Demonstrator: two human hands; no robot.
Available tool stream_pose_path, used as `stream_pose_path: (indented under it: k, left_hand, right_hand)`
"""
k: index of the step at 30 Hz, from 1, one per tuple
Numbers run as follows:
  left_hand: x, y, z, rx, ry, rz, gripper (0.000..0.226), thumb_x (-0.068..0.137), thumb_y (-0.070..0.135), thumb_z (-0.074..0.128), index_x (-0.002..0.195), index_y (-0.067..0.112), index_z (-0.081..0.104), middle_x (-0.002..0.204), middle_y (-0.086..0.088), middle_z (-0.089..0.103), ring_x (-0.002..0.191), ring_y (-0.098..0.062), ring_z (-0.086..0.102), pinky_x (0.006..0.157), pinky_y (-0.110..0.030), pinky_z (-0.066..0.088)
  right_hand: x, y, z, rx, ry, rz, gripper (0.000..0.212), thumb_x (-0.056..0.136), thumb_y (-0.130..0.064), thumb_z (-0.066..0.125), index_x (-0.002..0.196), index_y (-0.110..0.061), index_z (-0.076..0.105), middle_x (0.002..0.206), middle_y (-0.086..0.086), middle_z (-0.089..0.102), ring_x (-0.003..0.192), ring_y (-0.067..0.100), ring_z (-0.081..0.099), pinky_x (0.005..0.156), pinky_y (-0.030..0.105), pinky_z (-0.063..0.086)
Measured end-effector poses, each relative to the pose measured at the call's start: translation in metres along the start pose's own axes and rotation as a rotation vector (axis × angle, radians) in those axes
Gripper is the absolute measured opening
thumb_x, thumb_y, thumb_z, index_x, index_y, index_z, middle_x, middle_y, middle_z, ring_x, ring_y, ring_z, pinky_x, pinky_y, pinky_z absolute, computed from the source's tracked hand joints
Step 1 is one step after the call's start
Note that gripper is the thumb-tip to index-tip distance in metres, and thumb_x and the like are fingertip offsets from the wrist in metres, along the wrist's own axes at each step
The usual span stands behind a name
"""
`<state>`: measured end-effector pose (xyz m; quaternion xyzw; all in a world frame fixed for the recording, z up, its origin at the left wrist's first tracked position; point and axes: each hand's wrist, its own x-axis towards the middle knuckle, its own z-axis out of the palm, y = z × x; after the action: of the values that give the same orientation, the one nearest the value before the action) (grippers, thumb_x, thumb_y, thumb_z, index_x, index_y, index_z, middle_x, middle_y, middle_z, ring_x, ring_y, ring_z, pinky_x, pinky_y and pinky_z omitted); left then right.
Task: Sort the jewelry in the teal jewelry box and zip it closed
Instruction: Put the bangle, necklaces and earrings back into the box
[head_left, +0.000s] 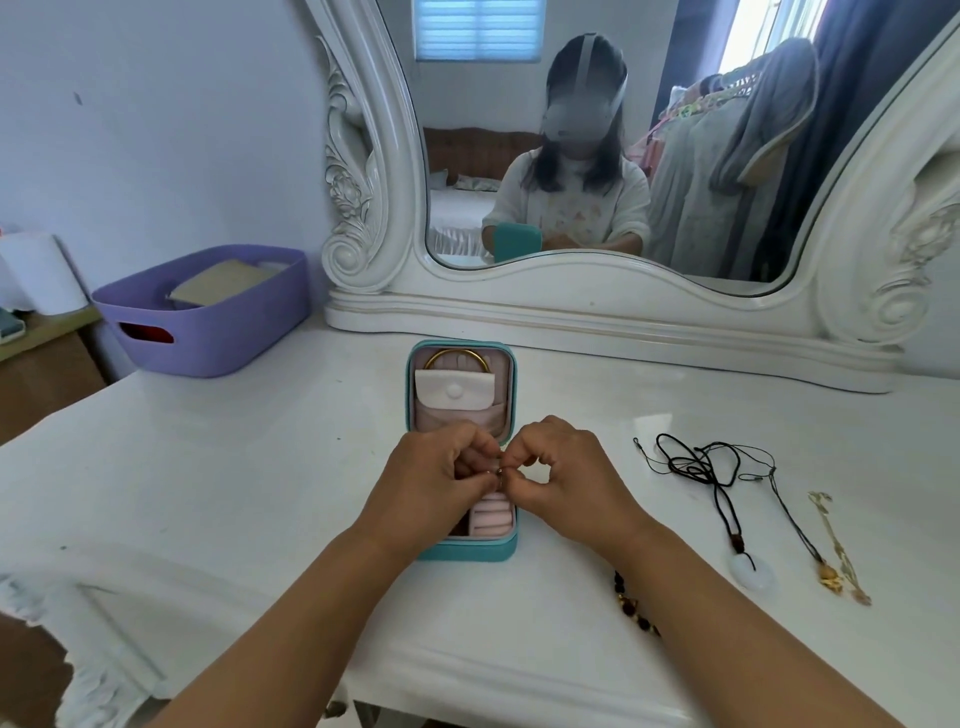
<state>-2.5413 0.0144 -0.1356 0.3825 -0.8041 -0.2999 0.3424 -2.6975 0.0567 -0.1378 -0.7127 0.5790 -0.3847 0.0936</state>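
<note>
Head view, both hands' fingers pinching a small ring (500, 472) over open teal jewelry box (511, 550), necklaces (696, 462) right

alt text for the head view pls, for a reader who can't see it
Left hand and right hand together pinch a small ring above an open teal jewelry box on a white dressing table. Black cord necklaces and a gold hairpin lie to the right; a mirror stands behind.

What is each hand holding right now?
Left hand: pinches a small ring over the teal jewelry box.
Right hand: pinches the same small ring.
</note>
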Motion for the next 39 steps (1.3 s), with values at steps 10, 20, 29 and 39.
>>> stream_pose_path:
  k: [10,20,29,39]
  left_hand:
    - [0.000,0.001,-0.001,0.013,0.000,0.002,0.016,0.074,0.015,0.074,0.086,0.022,0.065,0.075,0.009,0.069,0.070,-0.003,0.064,0.070,-0.022,0.056]
    - [0.000,0.000,-0.009,0.089,-0.051,0.044,0.010,0.077,0.018,0.073,0.085,0.024,0.073,0.082,0.008,0.072,0.075,-0.003,0.067,0.070,-0.015,0.055]
    - [-0.006,0.000,-0.016,0.091,-0.123,0.150,0.025,0.076,0.015,0.073,0.096,0.029,0.073,0.087,0.011,0.074,0.079,-0.001,0.067,0.072,-0.014,0.053]
    - [-0.001,0.011,-0.004,0.291,-0.084,0.040,0.020,0.081,0.018,0.065,0.100,0.017,0.072,0.091,0.000,0.057,0.084,-0.014,0.055,0.075,-0.027,0.050]
  right_hand:
    - [-0.002,-0.001,0.006,0.113,-0.022,0.010,0.004,0.066,-0.016,0.056,0.067,-0.020,0.055,0.070,-0.004,0.056,0.069,0.005,0.046,0.064,0.020,0.039]
    - [0.001,-0.001,-0.009,0.024,-0.134,-0.069,0.011,0.080,-0.005,0.066,0.084,-0.014,0.072,0.072,-0.024,0.051,0.075,0.002,0.053,0.071,0.016,0.043]
    - [0.002,0.000,-0.009,0.083,-0.131,0.036,0.004,0.075,-0.011,0.073,0.077,-0.013,0.070,0.077,-0.007,0.058,0.075,0.002,0.053,0.070,0.016,0.044]
    - [-0.002,0.003,-0.010,0.098,-0.126,0.027,0.006,0.075,-0.014,0.071,0.078,-0.019,0.074,0.077,-0.011,0.055,0.078,0.005,0.054,0.074,0.034,0.049]
